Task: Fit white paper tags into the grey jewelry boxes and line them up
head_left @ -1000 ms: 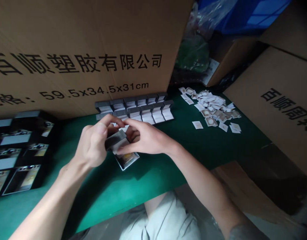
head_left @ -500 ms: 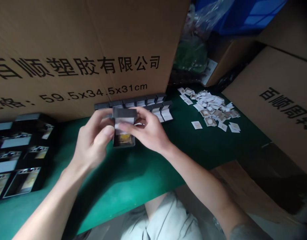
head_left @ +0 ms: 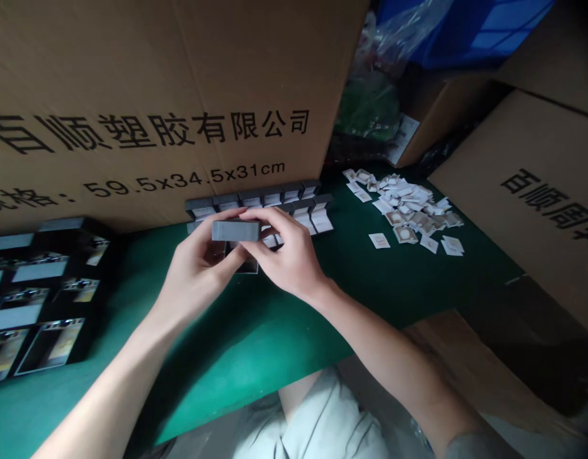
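"Well, what's held?"

"Small dark grey box (head_left: pixel 235 231), lying crosswise between both hands, above the desk (head_left: pixel 256 344). Lower part lost behind the hands; contents impossible to make out."

"And the left hand (head_left: pixel 198 271)?"

"Curled over the box's left end, closed on it."

"Right hand (head_left: pixel 287 252)?"

"Closed on it too, arched over the right end and along the top edge."

"Anything beneath?"

"Dark shape with a pale edge (head_left: pixel 249 268), just below the box, mostly covered. Hard to say what."

"Room for moving?"

"More toward the person, with green desk running on to the near edge. Tight on the far side: rows of open grey boxes (head_left: pixel 317 213) just behind the hands, partly blocked from view, then a tall cardboard carton (head_left: pixel 155 83) right against the rows."

"Sides?"

"Toward the left, open black boxes with gold-coloured inserts (head_left: pixel 40 299), cut off by the frame. Toward the right, well apart, a heap of small white cards (head_left: pixel 409 213). Past those, a blue crate (head_left: pixel 470 25), cut off at the top."
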### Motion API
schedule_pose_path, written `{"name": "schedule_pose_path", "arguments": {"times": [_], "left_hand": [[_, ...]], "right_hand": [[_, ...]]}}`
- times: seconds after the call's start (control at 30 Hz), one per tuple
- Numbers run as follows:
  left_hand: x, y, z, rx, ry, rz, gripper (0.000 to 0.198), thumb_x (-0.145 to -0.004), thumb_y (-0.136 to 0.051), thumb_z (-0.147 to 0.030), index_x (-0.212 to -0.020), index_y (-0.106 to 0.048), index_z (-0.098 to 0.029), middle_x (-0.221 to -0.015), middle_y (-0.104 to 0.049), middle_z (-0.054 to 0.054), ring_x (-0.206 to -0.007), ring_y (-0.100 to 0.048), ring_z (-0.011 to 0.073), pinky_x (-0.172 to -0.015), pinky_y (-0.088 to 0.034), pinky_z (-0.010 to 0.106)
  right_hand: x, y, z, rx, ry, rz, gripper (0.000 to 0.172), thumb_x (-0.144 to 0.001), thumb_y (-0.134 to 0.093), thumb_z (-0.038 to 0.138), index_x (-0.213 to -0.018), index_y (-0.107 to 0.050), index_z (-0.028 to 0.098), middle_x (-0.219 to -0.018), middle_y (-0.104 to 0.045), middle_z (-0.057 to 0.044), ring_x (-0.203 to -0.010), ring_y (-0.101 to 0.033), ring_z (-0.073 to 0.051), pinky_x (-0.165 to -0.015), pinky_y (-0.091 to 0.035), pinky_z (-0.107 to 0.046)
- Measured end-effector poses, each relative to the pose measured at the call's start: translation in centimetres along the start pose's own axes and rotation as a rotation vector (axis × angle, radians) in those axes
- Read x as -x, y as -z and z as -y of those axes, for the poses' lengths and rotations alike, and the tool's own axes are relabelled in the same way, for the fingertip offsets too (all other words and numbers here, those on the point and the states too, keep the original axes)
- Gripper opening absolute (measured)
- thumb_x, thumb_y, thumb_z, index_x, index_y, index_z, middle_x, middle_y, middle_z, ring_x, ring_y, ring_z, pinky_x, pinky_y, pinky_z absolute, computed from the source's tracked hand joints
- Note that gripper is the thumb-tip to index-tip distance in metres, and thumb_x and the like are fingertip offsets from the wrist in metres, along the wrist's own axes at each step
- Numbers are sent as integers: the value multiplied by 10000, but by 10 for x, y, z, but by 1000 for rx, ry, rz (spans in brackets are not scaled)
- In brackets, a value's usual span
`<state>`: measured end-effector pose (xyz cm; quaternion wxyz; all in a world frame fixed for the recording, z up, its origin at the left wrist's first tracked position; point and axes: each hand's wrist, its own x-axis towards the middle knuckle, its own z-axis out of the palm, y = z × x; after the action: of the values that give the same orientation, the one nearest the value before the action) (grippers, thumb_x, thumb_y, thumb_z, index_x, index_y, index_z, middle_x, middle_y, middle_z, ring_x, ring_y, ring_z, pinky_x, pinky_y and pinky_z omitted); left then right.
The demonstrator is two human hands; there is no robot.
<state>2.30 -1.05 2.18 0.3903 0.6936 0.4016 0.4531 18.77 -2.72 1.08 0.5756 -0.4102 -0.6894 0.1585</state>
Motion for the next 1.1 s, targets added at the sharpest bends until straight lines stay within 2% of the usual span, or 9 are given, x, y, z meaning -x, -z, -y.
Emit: {"name": "schedule_pose_path", "arguments": {"times": [0.17, 0.3, 0.4, 0.5, 0.63, 0.73, 0.87, 1.0, 1.1], "left_hand": [[0, 1, -5, -67, 6, -18, 503, -832, -756, -273, -1333, -718, -262, -1169, -770, 24, -852, -720, 146, -697, -602, 191], [1, 1, -10, -131, 15, -6, 572, -822, -723, -296, -1392, -701, -259, -1008, -766, 14, -639, -608, 111, -532, -518, 181], [2, 1, -8, -143, 33, -6, 617, -812, -701, -292, -1427, -681, -273, -975, -763, 3, -607, -575, 108, -512, -490, 184], [4, 1, -1, -161, 26, 1, 636, -821, -679, -271, -1456, -652, -285, -1044, -777, -6, -711, -636, 134, -622, -529, 203], [4, 5, 6, -282, -61, 15, 635, -858, -634, -228, -1489, -613, -296, -1123, -783, -16, -868, -685, 167, -782, -532, 235], [4, 8, 5, -356, -114, 29, 626, -878, -618, -224, -1503, -600, -260, -1134, -777, 4, -914, -683, 190, -824, -520, 255], [4, 7, 1, -421, -129, 68, 560, -912, -593, -239, -1470, -632, -199, -1079, -753, 43, -924, -669, 213, -841, -509, 277], [4, 0, -1, -386, -124, 80, 621, -871, -641, -278, -1488, -597, -231, -1262, -728, 71, -1095, -678, 283, -981, -527, 345], [5, -2, -1, -354, -94, 66, 629, -838, -624, -219, -1467, -608, -234, -1314, -717, 67, -1155, -673, 294, -1061, -512, 373]], "right_hand": [[-1, 4, 1, 98, 69, 23, 133, -997, -633, 235, -1127, -621, 210, -1136, -721, -62, -1051, -698, -170, -904, -607, -295], [1, 3, 0, 175, 118, 3, 113, -1005, -585, 220, -1117, -600, 224, -1111, -718, -67, -1062, -699, -186, -928, -606, -315], [4, 1, 0, 192, 153, -25, 151, -988, -559, 185, -1132, -581, 223, -1121, -710, -73, -1085, -694, -192, -963, -599, -325], [5, -1, -2, 207, 150, -51, 210, -1000, -531, 185, -1207, -545, 220, -1129, -708, -70, -1074, -696, -186, -975, -597, -328], [5, -2, -6, 219, 202, -93, 295, -996, -520, 148, -1284, -520, 214, -1122, -717, -60, -1055, -702, -175, -981, -595, -311], [4, 0, -7, 252, 242, -53, 320, -997, -479, 115, -1295, -540, 214, -1169, -724, -70, -1106, -701, -176, -1018, -589, -306], [5, 3, -7, 357, 198, 45, 367, -1015, -431, 112, -1333, -571, 231, -1260, -718, -78, -1180, -695, -191, -1064, -586, -324], [7, 5, -8, 436, 174, 62, 402, -1004, -450, 108, -1356, -600, 231, -1275, -708, -82, -1182, -695, -210, -1076, -588, -337], [7, 5, -7, 451, 190, 63, 401, -996, -462, 106, -1343, -624, 226, -1251, -718, -82, -1174, -694, -211, -1075, -590, -329]]}}
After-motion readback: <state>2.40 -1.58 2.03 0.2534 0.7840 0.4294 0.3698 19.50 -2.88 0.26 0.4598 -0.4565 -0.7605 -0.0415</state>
